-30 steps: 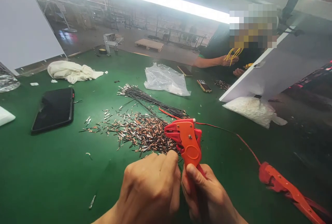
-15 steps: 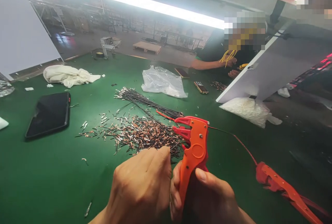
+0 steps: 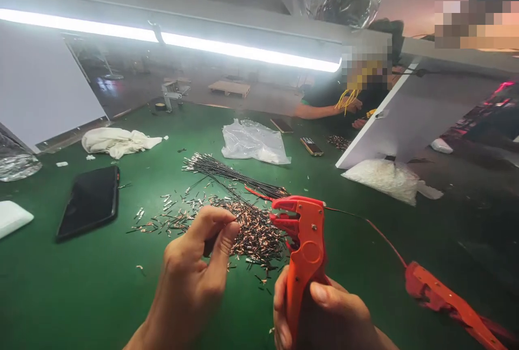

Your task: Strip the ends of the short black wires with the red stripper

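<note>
My right hand grips an orange and red wire stripper by its handles; its jaws face left and look parted, with no wire visible between them. My left hand is closed in a pinch, thumb against forefinger, left of the jaws. Whatever those fingertips hold is too small to make out. Just behind the left hand lies a pile of short black and copper-coloured wire scraps. Beyond the pile rests a bundle of long black wires with silvery terminals at the far left end. A red strip lies beside the stripper's head.
A second orange tool lies at right. A phone and white cloth are at left. Farther back are a clear plastic bag and a filled bag by a white panel. A co-worker's hands hold yellow wires.
My left hand has moved left, away from the stripper, and turned so its pinching fingertips show. The right hand still grips the stripper. The view has tilted slightly upward.
</note>
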Action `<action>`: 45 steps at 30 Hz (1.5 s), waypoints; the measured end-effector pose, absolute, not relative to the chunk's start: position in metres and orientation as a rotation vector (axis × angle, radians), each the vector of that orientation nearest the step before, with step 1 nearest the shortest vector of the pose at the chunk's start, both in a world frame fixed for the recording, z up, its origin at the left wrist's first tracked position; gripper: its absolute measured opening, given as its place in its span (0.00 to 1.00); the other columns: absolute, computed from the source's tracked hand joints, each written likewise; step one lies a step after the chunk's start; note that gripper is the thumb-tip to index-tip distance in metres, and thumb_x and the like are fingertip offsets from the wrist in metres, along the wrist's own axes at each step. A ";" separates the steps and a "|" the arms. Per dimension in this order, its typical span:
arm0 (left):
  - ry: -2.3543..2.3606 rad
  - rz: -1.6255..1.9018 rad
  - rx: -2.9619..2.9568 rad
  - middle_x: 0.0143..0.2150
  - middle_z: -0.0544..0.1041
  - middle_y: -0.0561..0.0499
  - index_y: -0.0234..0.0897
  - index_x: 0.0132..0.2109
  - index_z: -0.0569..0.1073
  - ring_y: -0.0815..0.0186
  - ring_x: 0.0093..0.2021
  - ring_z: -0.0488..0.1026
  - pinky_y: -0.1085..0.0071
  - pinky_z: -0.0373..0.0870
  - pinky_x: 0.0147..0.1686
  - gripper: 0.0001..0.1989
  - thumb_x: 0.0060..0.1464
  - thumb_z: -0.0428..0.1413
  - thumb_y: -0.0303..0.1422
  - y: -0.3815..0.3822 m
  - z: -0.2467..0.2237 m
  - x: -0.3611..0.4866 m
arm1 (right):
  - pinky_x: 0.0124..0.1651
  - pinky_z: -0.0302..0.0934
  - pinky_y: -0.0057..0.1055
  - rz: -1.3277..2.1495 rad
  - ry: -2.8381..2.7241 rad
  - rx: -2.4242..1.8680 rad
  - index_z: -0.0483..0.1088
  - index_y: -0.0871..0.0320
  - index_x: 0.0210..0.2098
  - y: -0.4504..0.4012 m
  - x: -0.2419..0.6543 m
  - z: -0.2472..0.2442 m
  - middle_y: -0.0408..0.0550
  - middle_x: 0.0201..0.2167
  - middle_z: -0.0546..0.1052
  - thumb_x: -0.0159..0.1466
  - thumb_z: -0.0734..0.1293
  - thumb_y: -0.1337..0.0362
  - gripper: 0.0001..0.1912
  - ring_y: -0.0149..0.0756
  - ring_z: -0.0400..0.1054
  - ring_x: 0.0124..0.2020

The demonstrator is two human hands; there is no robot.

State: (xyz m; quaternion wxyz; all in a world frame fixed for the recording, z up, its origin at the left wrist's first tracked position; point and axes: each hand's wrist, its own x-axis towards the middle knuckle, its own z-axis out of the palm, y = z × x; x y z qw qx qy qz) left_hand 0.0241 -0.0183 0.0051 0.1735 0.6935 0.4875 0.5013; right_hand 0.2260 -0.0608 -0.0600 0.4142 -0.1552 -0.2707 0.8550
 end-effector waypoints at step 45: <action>1.122 1.263 2.147 0.29 0.74 0.56 0.42 0.36 0.73 0.68 0.30 0.69 0.71 0.67 0.30 0.06 0.60 0.54 0.26 -0.008 0.010 0.017 | 0.24 0.53 0.22 2.119 -0.697 -0.291 0.64 0.60 0.28 -0.065 0.212 -0.087 0.37 0.16 0.63 0.62 0.68 0.48 0.21 0.24 0.55 0.17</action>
